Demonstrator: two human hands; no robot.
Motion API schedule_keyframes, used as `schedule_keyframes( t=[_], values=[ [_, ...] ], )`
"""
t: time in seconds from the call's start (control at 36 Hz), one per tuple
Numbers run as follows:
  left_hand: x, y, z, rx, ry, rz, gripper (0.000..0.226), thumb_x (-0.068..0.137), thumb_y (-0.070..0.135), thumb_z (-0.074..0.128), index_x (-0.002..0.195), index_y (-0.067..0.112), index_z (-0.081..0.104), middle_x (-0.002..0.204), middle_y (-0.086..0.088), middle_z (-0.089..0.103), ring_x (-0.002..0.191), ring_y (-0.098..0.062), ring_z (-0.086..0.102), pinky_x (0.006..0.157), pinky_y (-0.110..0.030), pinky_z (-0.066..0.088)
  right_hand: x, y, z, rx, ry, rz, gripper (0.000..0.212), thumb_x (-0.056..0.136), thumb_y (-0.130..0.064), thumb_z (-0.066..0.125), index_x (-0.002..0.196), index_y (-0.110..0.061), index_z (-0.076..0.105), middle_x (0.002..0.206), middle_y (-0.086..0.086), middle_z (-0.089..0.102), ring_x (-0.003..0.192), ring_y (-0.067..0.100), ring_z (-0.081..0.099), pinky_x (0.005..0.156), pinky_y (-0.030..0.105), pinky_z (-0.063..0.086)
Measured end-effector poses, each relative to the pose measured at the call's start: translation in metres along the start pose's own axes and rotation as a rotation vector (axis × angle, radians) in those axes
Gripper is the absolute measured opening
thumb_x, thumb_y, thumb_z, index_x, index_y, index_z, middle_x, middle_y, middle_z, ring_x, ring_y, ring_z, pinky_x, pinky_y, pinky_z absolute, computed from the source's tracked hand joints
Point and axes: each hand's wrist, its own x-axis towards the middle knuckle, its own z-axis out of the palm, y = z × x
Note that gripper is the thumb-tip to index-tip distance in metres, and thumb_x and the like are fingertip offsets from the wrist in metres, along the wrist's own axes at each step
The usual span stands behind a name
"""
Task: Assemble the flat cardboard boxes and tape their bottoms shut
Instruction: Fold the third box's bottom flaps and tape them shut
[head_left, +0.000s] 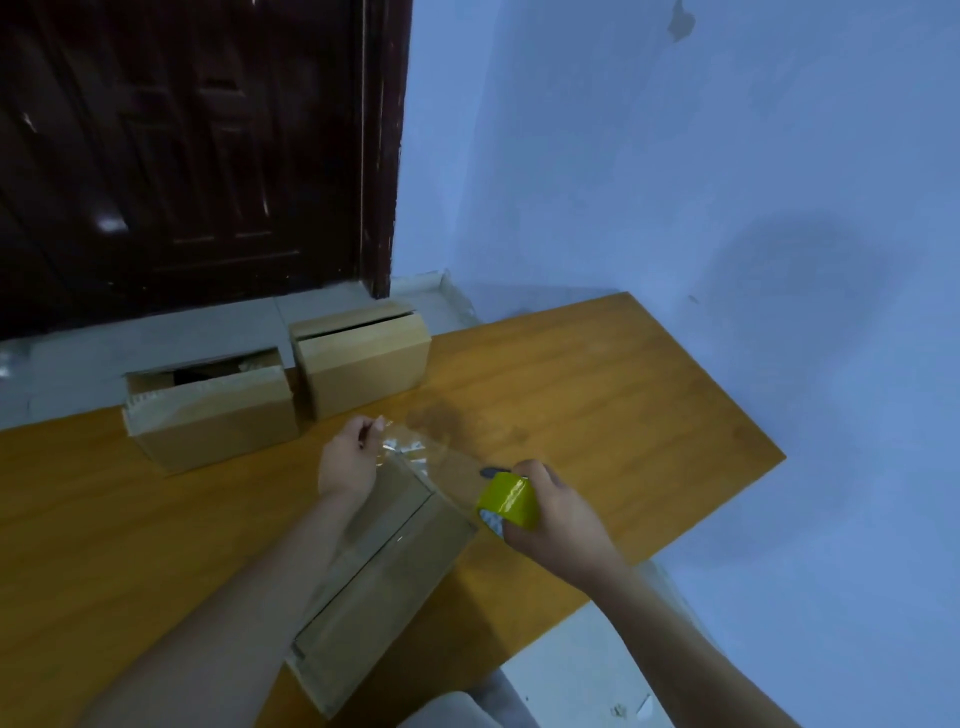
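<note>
Over the near box (384, 566) on the counter (597, 395), left hand (347, 460) pinches the clear tape end (402, 447), right hand (553, 519) grips the roll (509, 500); slack strip risks wrinkling, self-sticking or missing the seam.

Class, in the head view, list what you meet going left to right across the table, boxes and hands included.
Taped box → second box → left hand pinching clear tape → yellow tape roll → right hand gripping it.

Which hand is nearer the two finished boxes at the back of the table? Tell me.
Left. The left hand pinches the clear tape end just in front of the two finished boxes; the right hand grips the yellow tape roll farther off to their right.
</note>
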Motion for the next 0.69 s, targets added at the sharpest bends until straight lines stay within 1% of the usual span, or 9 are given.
schedule_keyframes(
  t=[0.08,0.14,0.19,0.25,0.31,0.36,0.44,0.56,0.69],
  values=[
    [0.0,0.0,0.0,0.019,-0.041,-0.002,0.03,0.099,0.036,0.043,0.088,0.011,0.056,0.072,-0.004,0.057,0.068,-0.021,0.054,0.056,-0.031,0.038,-0.005,0.003,0.003,-0.008,0.027,0.002,0.048,0.081,-0.035,0.066,0.123,-0.026,0.043,0.117,-0.006,0.05,0.084,0.014,0.055,0.057,0.024,0.042],
    [-0.001,0.001,0.0,0.039,-0.054,0.011,0.031,0.098,0.038,0.043,0.089,0.012,0.056,0.07,-0.003,0.057,0.065,-0.018,0.053,0.052,-0.029,0.036,-0.007,0.005,0.005,0.006,0.031,0.006,0.05,0.081,-0.038,0.067,0.124,-0.028,0.043,0.118,-0.007,0.05,0.085,0.015,0.056,0.06,0.025,0.044],
    [-0.002,0.002,0.0,0.074,-0.053,0.042,0.029,0.098,0.038,0.042,0.09,0.014,0.056,0.068,0.001,0.055,0.062,-0.013,0.051,0.05,-0.028,0.033,-0.008,0.006,0.005,0.009,0.018,0.012,0.051,0.082,-0.038,0.066,0.125,-0.029,0.041,0.119,-0.007,0.05,0.082,0.013,0.054,0.059,0.022,0.042],
    [-0.003,0.003,0.0,0.107,-0.044,0.072,0.03,0.099,0.038,0.041,0.093,0.014,0.057,0.069,0.002,0.056,0.063,-0.014,0.053,0.051,-0.029,0.037,-0.009,0.006,0.005,-0.006,0.0,0.024,0.051,0.083,-0.038,0.065,0.126,-0.029,0.04,0.119,-0.006,0.049,0.082,0.012,0.051,0.059,0.021,0.042],
    [-0.004,0.004,0.001,0.131,-0.037,0.098,0.031,0.099,0.038,0.04,0.096,0.013,0.059,0.072,0.0,0.059,0.064,-0.015,0.054,0.054,-0.03,0.041,-0.01,0.007,0.006,-0.011,-0.007,0.033,0.051,0.083,-0.039,0.065,0.126,-0.029,0.04,0.117,-0.006,0.049,0.083,0.012,0.051,0.062,0.024,0.045],
    [-0.006,0.004,0.001,0.154,-0.027,0.119,0.031,0.099,0.037,0.039,0.097,0.014,0.059,0.073,0.001,0.059,0.063,-0.012,0.053,0.05,-0.027,0.039,-0.01,0.007,0.006,-0.004,-0.012,0.033,0.051,0.083,-0.038,0.066,0.126,-0.028,0.04,0.117,-0.006,0.049,0.083,0.011,0.052,0.064,0.025,0.046],
    [-0.006,0.004,0.001,0.183,-0.021,0.137,0.03,0.1,0.037,0.039,0.099,0.014,0.059,0.077,0.001,0.06,0.064,-0.01,0.052,0.049,-0.022,0.035,-0.009,0.005,0.006,0.002,-0.038,0.043,0.048,0.083,-0.036,0.067,0.122,-0.025,0.043,0.112,-0.004,0.05,0.082,0.013,0.054,0.063,0.027,0.046],
    [-0.004,0.0,0.003,0.215,-0.033,0.147,0.028,0.1,0.035,0.041,0.1,0.014,0.06,0.081,0.002,0.06,0.068,-0.013,0.053,0.049,-0.023,0.032,-0.01,0.002,0.011,-0.014,-0.084,0.033,0.043,0.08,-0.038,0.068,0.111,-0.022,0.043,0.099,-0.006,0.05,0.078,0.015,0.056,0.061,0.032,0.048],
    [-0.002,-0.002,0.006,0.195,-0.046,0.129,0.024,0.1,0.029,0.042,0.099,0.012,0.059,0.079,0.0,0.057,0.071,-0.017,0.053,0.051,-0.025,0.03,-0.008,-0.003,0.012,-0.023,-0.144,0.045,0.042,0.079,-0.038,0.069,0.107,-0.022,0.042,0.098,-0.003,0.052,0.081,0.017,0.057,0.062,0.031,0.049]
  ],
)
